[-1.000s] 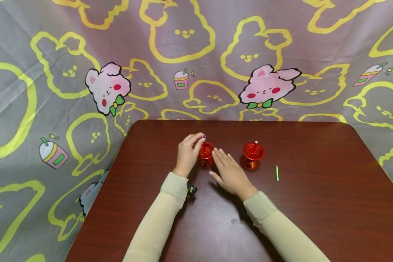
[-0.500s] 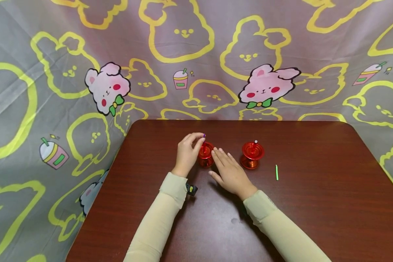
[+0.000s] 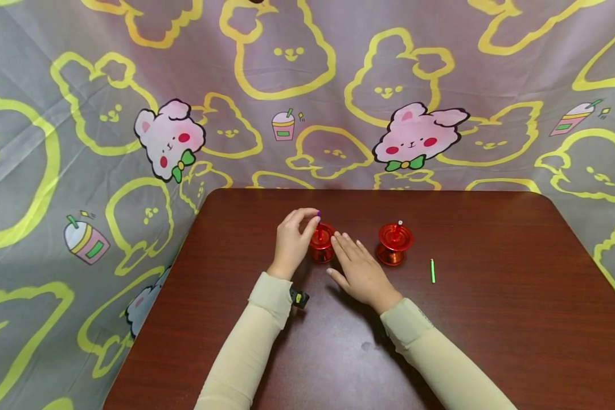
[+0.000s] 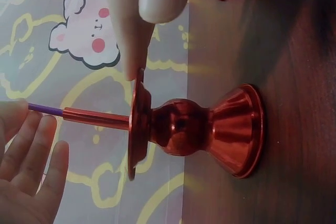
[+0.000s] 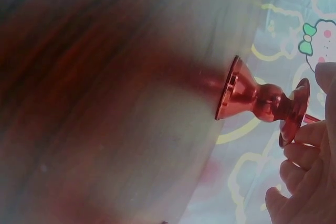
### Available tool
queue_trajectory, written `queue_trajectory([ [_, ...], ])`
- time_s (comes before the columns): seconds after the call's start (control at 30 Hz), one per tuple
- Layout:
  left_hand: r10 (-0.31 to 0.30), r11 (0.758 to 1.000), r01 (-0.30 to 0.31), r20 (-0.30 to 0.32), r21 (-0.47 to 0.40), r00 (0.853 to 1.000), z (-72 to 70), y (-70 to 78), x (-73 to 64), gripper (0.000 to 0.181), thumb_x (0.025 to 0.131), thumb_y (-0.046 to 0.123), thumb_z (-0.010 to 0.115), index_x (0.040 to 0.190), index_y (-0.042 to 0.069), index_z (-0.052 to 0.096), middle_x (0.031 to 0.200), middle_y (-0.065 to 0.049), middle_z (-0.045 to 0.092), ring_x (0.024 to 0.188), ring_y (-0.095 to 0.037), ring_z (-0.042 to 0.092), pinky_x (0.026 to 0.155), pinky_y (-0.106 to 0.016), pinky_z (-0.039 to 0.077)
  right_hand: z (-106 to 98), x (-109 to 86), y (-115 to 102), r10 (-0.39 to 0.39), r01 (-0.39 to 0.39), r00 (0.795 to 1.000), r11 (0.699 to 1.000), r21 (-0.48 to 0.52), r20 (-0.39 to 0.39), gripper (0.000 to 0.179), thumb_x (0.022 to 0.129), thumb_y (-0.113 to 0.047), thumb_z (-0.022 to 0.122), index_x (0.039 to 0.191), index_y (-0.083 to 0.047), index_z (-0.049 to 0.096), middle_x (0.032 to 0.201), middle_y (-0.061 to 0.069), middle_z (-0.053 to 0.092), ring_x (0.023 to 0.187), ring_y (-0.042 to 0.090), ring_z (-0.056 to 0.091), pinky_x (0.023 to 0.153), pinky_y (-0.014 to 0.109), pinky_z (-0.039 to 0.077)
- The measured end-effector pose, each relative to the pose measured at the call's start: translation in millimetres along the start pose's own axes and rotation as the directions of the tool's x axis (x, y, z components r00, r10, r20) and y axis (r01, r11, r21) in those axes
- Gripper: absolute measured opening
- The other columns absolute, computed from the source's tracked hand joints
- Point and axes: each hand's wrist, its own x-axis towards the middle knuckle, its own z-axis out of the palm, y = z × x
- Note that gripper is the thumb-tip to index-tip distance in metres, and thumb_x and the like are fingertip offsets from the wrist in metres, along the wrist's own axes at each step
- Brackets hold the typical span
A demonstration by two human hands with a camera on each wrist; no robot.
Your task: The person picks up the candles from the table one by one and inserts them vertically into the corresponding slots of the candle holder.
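Observation:
My left hand point(image 3: 290, 239) pinches the top of a thin purple candle point(image 4: 44, 109) between thumb and fingertip. The candle's lower end sits in the upright red tube of a shiny red candle holder point(image 3: 322, 250). In the left wrist view the holder point(image 4: 181, 128) stands on its flared foot, with a wide dish under the tube. My right hand point(image 3: 361, 272) lies on the near right side of this holder, fingers extended, their tips touching the dish rim. The right wrist view shows these fingers point(image 5: 304, 156) against the dish.
A second red candle holder point(image 3: 394, 245) stands to the right, with a white-tipped stick point(image 3: 400, 222) in its tube. A thin green candle point(image 3: 433, 271) lies right of it on the brown table point(image 3: 492, 319). A patterned cloth point(image 3: 328, 136) hangs behind the table.

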Motion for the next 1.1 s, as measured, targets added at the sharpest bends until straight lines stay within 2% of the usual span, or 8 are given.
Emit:
queue_trajectory([
  [0.47,-0.006,1.000,0.005,-0.073,-0.010,0.997,-9.6,7.4,-6.7,0.016,0.099,0.014,0.067,0.108,0.002,0.072,0.098,-0.011,0.071,0.089,-0.023,0.069,0.080,-0.037,0.059,0.2,0.1,0.8,0.000,0.000,1.000,1.000,0.013,-0.027,0.071,0.102,-0.041,0.058,0.156,-0.002,0.035,0.162,0.016,0.033,0.152,0.032,0.026,0.122,0.051,0.023],
  [0.67,0.035,0.999,-0.033,-0.086,0.026,0.996,-14.3,11.1,-11.9,0.016,0.099,0.014,0.066,0.110,0.002,0.071,0.096,-0.011,0.070,0.088,-0.024,0.067,0.080,-0.037,0.057,0.7,0.1,1.1,0.016,-0.015,0.999,1.000,0.022,-0.050,0.067,0.102,-0.040,0.058,0.155,-0.003,0.040,0.159,0.016,0.039,0.151,0.032,0.028,0.121,0.053,0.023],
  [0.87,0.084,0.994,-0.079,-0.062,0.077,0.994,-16.1,14.9,-19.8,0.017,0.100,0.013,0.064,0.112,0.002,0.070,0.097,-0.010,0.069,0.085,-0.022,0.066,0.077,-0.036,0.057,-1.6,-2.2,1.3,0.028,-0.026,0.995,1.000,0.016,-0.094,0.060,0.103,-0.038,0.056,0.150,-0.003,0.048,0.153,0.017,0.046,0.147,0.035,0.034,0.119,0.054,0.026],
  [1.0,0.108,0.987,-0.100,-0.056,0.123,0.993,-16.7,18.2,-24.3,0.017,0.100,0.013,0.064,0.112,0.004,0.071,0.100,-0.010,0.070,0.086,-0.022,0.064,0.077,-0.038,0.056,-5.8,-6.0,1.2,0.032,-0.028,0.987,0.999,0.027,-0.155,0.052,0.101,-0.035,0.059,0.142,-0.003,0.056,0.144,0.018,0.054,0.139,0.037,0.045,0.117,0.054,0.031],
  [1.1,0.137,0.978,-0.128,-0.043,0.165,0.990,-17.4,20.8,-26.9,0.017,0.099,0.012,0.064,0.112,0.004,0.071,0.102,-0.010,0.070,0.092,-0.024,0.066,0.082,-0.039,0.056,-9.8,-10.4,1.2,0.017,-0.012,0.978,1.000,0.025,-0.209,0.046,0.099,-0.030,0.062,0.136,-0.002,0.061,0.134,0.018,0.060,0.127,0.037,0.054,0.112,0.054,0.039],
])
